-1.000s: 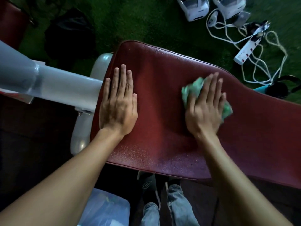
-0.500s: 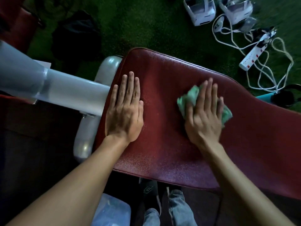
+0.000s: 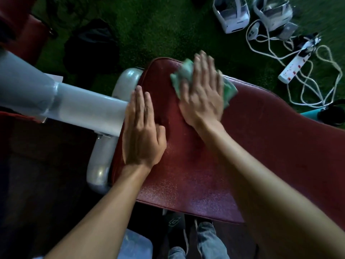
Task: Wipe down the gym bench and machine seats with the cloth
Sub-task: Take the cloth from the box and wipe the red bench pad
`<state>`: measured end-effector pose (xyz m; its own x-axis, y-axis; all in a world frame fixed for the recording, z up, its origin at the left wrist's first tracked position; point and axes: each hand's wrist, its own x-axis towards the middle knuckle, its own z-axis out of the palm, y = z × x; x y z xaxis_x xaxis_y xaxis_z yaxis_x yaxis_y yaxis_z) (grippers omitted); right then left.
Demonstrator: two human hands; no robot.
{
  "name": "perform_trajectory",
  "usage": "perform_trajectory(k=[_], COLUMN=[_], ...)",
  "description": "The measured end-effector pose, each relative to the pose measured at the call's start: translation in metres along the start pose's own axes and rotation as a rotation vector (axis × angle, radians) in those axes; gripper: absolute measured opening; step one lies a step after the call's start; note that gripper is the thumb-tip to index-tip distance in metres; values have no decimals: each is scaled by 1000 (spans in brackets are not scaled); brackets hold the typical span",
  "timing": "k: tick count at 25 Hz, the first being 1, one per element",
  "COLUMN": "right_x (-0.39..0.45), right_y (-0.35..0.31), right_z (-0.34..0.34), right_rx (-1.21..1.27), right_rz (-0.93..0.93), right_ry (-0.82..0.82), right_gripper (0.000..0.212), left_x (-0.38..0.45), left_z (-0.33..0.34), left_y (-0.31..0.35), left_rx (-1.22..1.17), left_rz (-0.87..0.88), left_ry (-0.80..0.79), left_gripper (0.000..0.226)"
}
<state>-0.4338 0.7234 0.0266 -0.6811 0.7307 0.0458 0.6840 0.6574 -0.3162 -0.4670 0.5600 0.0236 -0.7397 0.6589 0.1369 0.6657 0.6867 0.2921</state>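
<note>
A dark red padded gym bench [image 3: 252, 146] fills the middle of the head view and runs off to the right. My right hand [image 3: 202, 96] lies flat on a crumpled green cloth [image 3: 183, 71] and presses it on the pad near its far left corner; the hand is blurred. My left hand [image 3: 142, 131] rests flat on the pad's left edge, fingers straight and together, holding nothing. Most of the cloth is hidden under my right palm.
A grey metal frame tube [image 3: 74, 107] meets the bench from the left, with a curved grey bracket [image 3: 101, 157] under the pad's end. On the green turf beyond lie a white power strip [image 3: 295, 66], tangled white cables [image 3: 308, 88], two white devices [image 3: 232, 14] and a dark bag [image 3: 91, 45].
My right hand has slid the cloth left and away, from the middle of the pad to its far left corner. My left hand has stayed flat on the left edge.
</note>
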Motion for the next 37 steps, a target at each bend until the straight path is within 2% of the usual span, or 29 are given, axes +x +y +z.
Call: perform_trajectory(k=[1, 3, 5, 6, 7, 9, 11, 12, 14, 16, 18, 20, 22, 24, 25, 27, 29, 30, 32, 35, 36, 37], right_x=[14, 14, -32, -64, -89, -98, -70, -52, -50, -95, -160, -193, -172, -118, -102, -124, -195, -222, -227, -138, -105, -86], right_y=[-22, -34, 3, 32, 64, 102, 79, 48, -14, -26, 15, 80, 118, 102, 78, 48, 64, 90, 152, 193, 186, 171], right_z=[3, 5, -8, -19, -31, -39, -26, -17, -3, -2, -23, -45, -47, -36, -30, -21, -33, -44, -56, -50, -47, -44], right_rx=[14, 9, -89, -139, -164, -155, -119, -80, -16, -4, -67, -107, -109, -61, -28, -2, -7, -11, -24, -9, 18, 24], right_rz=[-62, -321, -624, -690, -678, -495, -167, -64, -113, -331, -453, -407, -109, 184, 190, -62, -266, -244, -23, 462, 521, 487], right_ry=[-14, -62, -191, -265, -307, -265, -159, -109, -105, -189, -291, -303, -247, -135, -110, -155, -264, -275, -200, -48, -36, -41], right_gripper=[66, 65, 66, 66, 65, 65, 68, 69, 69, 68, 66, 66, 69, 72, 73, 72, 69, 69, 69, 72, 72, 72], left_x=[0, 0, -5, -11, -18, -30, -33, -32, -32, -31, -31, -31, -34, -29, -24, -3, 21, 28, 28, 8, 4, 3], left_z=[0, 0, -2, -2, -2, -4, -2, 0, 0, -2, -4, -8, -8, -4, -1, 6, 8, 9, 17, 41, 49, 55], left_y=[-2, -6, -9, -12, -15, -21, -22, -22, -23, -27, -28, -23, -12, 2, 10, 30, 53, 65, 89, 110, 112, 113], left_rx=[-41, -109, -145, -153, -161, -154, -125, -116, -121, -137, -145, -105, -48, -64, -90, -139, -183, -198, -190, -35, 9, 42], left_rz=[-61, -199, -268, -256, -228, -167, -129, -125, -120, -101, -89, -70, -39, 21, 58, 121, 161, 176, 244, 310, 296, 280], left_ry=[50, 138, 137, 108, 73, 38, 38, 47, 54, 35, 23, 16, -3, -8, -9, -15, -43, -72, -176, -299, -282, -252], left_gripper=[77, 75, 72, 69, 66, 61, 60, 60, 59, 60, 59, 58, 60, 60, 60, 60, 60, 60, 64, 71, 72, 72])
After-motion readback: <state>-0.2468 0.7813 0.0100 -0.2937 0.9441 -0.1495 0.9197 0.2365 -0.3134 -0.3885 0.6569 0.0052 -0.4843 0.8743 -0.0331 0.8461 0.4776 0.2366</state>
